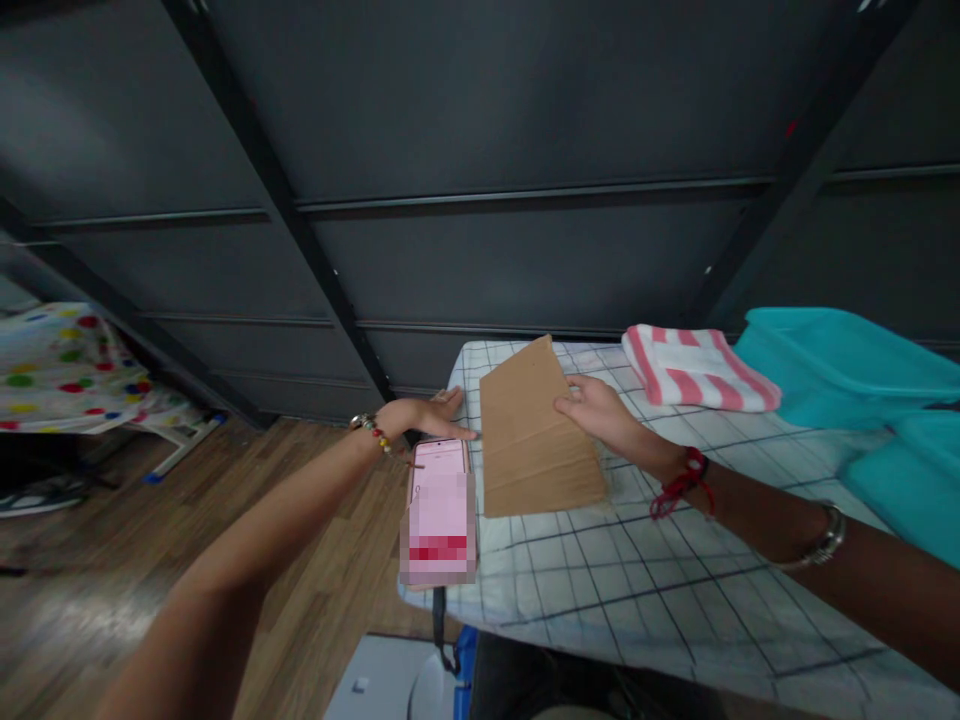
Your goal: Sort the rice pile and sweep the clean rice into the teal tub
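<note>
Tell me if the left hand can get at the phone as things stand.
Likely yes: the left hand is open by the top end of the phone, and nothing appears to lie across it; the cardboard in the right hand sits just right of it.

head view — forward and downward

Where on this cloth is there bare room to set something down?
Widest: the cloth bordered by the cardboard, right forearm and near edge. Smaller: between that forearm, the towel and teal bins. Crowded: the left edge, with phone and left hand; the far right, with those bins.
</note>
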`<act>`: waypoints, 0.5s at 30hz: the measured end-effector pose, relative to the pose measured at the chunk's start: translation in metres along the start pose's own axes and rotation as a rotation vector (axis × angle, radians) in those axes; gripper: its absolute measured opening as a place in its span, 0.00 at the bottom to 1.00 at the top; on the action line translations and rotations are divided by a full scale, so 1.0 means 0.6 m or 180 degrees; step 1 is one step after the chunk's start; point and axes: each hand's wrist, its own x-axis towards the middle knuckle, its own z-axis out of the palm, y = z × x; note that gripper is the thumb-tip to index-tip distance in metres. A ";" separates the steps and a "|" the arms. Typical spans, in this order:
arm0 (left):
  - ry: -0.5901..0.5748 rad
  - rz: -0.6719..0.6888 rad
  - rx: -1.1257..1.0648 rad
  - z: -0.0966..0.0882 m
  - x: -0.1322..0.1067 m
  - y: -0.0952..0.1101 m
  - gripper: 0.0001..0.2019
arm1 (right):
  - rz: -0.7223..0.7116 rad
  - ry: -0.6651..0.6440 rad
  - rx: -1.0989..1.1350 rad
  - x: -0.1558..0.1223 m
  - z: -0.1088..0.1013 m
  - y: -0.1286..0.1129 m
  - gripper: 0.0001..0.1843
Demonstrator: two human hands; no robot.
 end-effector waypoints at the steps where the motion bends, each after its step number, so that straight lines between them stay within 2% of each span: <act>1: -0.0014 -0.0028 -0.0002 0.005 -0.003 0.002 0.52 | 0.0001 0.0025 0.0008 0.002 -0.002 0.002 0.14; 7: -0.0044 -0.0199 -0.0053 0.028 -0.010 0.026 0.56 | -0.0035 0.0107 0.0123 0.000 0.007 -0.002 0.15; 11: 0.0029 -0.0292 0.0000 0.026 -0.013 0.041 0.56 | 0.0001 0.0230 0.0093 -0.002 0.013 0.000 0.15; 15: 0.0014 -0.0239 0.0091 0.021 -0.010 0.048 0.51 | 0.0063 0.0341 0.0106 0.001 -0.002 0.016 0.15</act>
